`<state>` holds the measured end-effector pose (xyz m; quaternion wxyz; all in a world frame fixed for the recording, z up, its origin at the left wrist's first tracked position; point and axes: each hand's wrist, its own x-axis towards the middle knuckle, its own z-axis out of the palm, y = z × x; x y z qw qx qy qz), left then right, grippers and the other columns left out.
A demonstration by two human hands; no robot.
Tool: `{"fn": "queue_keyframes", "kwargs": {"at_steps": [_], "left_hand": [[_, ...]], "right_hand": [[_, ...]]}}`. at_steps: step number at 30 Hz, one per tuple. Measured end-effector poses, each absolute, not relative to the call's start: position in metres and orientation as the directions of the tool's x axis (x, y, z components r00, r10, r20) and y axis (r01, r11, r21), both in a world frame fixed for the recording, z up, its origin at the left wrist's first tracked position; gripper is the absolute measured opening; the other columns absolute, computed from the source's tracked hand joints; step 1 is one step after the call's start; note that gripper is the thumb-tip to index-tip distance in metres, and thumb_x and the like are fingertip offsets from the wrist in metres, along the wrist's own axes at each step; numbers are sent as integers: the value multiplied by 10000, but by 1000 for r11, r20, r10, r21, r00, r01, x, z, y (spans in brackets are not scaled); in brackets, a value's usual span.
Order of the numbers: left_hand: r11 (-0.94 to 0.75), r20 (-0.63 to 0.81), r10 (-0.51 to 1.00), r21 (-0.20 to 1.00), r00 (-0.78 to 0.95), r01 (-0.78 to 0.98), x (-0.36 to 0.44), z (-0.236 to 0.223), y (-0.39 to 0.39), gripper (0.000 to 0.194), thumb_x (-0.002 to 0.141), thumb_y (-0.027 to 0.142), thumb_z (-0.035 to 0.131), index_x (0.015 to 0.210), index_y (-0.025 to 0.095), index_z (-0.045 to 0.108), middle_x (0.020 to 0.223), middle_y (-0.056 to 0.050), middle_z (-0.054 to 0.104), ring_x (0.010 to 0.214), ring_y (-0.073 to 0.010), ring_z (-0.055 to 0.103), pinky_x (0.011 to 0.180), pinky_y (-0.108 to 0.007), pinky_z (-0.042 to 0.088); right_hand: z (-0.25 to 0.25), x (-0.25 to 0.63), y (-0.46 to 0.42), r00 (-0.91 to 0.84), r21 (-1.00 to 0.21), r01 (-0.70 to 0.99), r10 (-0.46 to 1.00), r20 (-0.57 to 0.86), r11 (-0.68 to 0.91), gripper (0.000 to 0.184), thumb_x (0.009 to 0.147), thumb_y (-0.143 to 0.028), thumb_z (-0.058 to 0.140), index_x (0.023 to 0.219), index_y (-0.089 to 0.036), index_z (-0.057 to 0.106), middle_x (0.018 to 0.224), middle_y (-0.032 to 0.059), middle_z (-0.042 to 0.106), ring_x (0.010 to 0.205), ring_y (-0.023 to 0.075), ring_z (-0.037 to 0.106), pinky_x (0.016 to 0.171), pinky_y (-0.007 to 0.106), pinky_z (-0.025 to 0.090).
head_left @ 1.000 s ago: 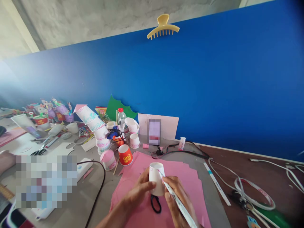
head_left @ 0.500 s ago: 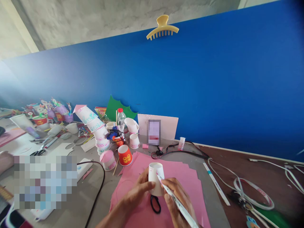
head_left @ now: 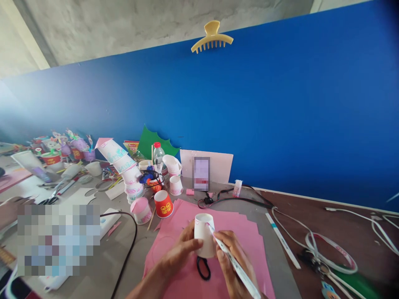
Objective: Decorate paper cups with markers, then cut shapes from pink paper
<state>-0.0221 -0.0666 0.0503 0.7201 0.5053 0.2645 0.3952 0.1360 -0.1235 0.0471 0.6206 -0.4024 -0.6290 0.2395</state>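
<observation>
Here, the left hand [head_left: 186, 245] held a small white paper cup [head_left: 204, 236] over the flat pink paper sheets [head_left: 170, 233]. The right hand [head_left: 236, 249] gripped a long white marker pen [head_left: 242, 276], its tip at the cup's side.

Blue partition [head_left: 280, 104] below mottled grey concrete [head_left: 124, 25].
A pale band [head_left: 25, 37] slants down at ten o'clock; whitish light washes the partition toward nine. Grey tabletop [head_left: 106, 253] spreads at seven, meeting a dark reddish-brown surface [head_left: 343, 226] at four.
</observation>
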Motion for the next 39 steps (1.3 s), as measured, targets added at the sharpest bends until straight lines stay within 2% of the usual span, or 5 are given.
{"fn": "queue_keyframes", "kwargs": {"at_steps": [7,16,23,34,39], "left_hand": [[197,40,848,902,529,-384,-20,56,-66,436,721,395,751,1090,169,699,890,-50,685,811,-207,576,717,-297,425],[231,33,829,889,558,-396,-22,50,-64,546,730,416,753,1206,174,641,1106,-103,689,1068,-312,594,790,-338,446],[221,76,826,868,558,-445,-23,48,-64,473,768,371,726,1184,155,662,965,-75,707,870,-230,616,742,-310,431],[196,23,855,911,518,-363,-22,52,-64,550,724,432,730,1199,164,662,1030,-82,710,1018,-300,601,763,-327,421],[188,9,864,921,503,-341,-22,55,-65,549,700,441,744,1185,196,668,1008,-62,699,948,-268,575,773,-336,408]], "right_hand": [[37,141,-117,99,-791,206,792,603,576,239,1025,-313,437,1186,-248,601,963,60,628,783,183,641,673,272,570],[40,143,-115,120,-809,188,804,582,557,238,1023,-338,449,1180,-256,608,970,55,629,786,177,643,643,252,559],[42,144,-118,110,-815,165,811,574,555,249,1020,-376,449,1163,-261,616,932,44,625,736,176,631,640,272,547],[48,133,-127,74,-797,165,799,597,581,298,1013,-452,447,1154,-260,627,953,67,622,752,197,614,635,295,522],[50,134,-125,47,-777,175,783,620,604,285,1019,-429,448,1179,-276,627,961,61,628,779,193,626,674,291,530]]}}
